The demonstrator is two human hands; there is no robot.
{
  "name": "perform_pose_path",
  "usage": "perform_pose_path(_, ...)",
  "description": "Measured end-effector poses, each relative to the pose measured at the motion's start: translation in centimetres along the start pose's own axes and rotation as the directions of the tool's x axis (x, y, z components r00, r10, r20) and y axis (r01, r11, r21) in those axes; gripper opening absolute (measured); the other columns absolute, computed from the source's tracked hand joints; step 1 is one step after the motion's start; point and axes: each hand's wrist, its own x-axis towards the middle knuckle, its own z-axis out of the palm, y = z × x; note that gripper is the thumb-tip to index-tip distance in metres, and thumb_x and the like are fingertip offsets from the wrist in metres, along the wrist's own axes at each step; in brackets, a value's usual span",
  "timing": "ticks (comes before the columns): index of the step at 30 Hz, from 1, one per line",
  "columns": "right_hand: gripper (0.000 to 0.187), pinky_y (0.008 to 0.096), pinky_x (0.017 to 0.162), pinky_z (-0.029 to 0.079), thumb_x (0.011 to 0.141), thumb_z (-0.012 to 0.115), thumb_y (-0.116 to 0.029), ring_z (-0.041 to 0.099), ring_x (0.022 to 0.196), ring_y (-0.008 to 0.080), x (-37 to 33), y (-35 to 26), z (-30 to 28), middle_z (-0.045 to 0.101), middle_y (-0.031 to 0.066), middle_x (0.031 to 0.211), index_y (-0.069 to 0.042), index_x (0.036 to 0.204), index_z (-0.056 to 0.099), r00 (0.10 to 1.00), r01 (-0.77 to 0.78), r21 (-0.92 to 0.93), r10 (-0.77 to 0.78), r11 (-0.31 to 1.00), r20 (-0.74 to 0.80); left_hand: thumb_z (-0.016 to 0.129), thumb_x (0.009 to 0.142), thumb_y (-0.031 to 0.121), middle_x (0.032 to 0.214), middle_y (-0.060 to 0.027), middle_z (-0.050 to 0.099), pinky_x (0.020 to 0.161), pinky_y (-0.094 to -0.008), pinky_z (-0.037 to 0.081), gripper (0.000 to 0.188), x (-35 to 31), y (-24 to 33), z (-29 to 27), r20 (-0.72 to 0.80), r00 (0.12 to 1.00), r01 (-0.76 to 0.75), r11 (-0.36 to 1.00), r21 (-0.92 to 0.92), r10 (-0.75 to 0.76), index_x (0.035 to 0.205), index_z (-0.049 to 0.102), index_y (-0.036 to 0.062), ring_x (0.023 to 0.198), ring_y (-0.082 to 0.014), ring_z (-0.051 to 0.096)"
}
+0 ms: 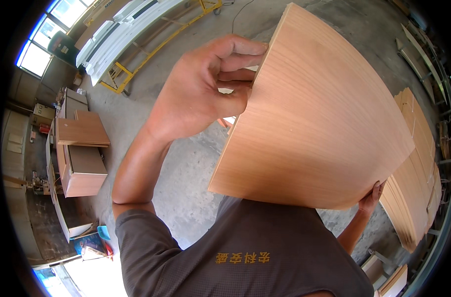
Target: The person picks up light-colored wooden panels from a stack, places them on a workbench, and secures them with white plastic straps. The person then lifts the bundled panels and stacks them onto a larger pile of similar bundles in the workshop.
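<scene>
A large flat wood-grain panel (314,119) is held up in front of my chest, tilted, its pale cut edge toward the left. My left hand (213,84) is raised at that edge, with fingertips and thumb closed on it. Down at the panel's lower right corner, my right hand (372,198) grips the board. Its fingertips show on the near face, and the rest of its grip is hidden behind the panel.
To the right lies a stack of similar wooden panels (413,173). At the far left, a yellow wheeled frame (124,79) carries long white pieces. Box-like wooden pieces (84,175) with a flat board (82,129) stand on the left. Grey concrete floor (186,183) lies between.
</scene>
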Motion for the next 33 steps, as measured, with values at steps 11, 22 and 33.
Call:
perform_pose_path(11,0.069,0.0371,0.106,0.039,0.094,0.059,-0.018,0.041,0.129,0.0201,0.2,-0.5,0.2,0.038,0.0056,0.148,-0.011,0.151,0.022,1.0,0.015,-0.017,-0.015,1.0,-0.006,0.057,0.077,-0.008,0.097,-0.0137,0.07,0.071,-0.0217,0.048,0.03,1.7,-0.2,-0.3,-0.055,0.993,-0.1,0.992,0.075,0.104,0.107,0.059,-0.0041,0.083,-0.0072,0.06)
perform_pose_path(22,0.066,0.0379,0.106,0.04,0.096,0.056,-0.016,0.041,0.13,0.0206,-0.7,-0.6,0.3,0.037,0.0071,0.148,-0.01,0.151,0.021,1.0,0.02,-0.011,-0.02,1.0,-0.011,0.057,0.075,-0.006,0.098,-0.0142,0.07,0.072,-0.0223,0.048,0.03,2.1,-0.9,-0.1,-0.085,0.994,-0.073,0.997,0.021,0.075,0.105,0.06,-0.004,0.083,-0.0065,0.059)
perform_pose_path(33,0.068,0.0374,0.106,0.039,0.095,0.057,-0.016,0.041,0.13,0.0203,-1.1,-1.2,1.3,0.038,0.0068,0.147,-0.01,0.152,0.019,1.0,0.013,-0.026,-0.013,1.0,0.014,0.054,0.078,-0.011,0.11,-0.0146,0.068,0.071,-0.0223,0.047,0.039,0.6,-1.7,-0.4,-0.052,0.998,-0.052,0.996,-0.078,0.048,0.117,0.054,-0.0035,0.084,-0.0054,0.056)
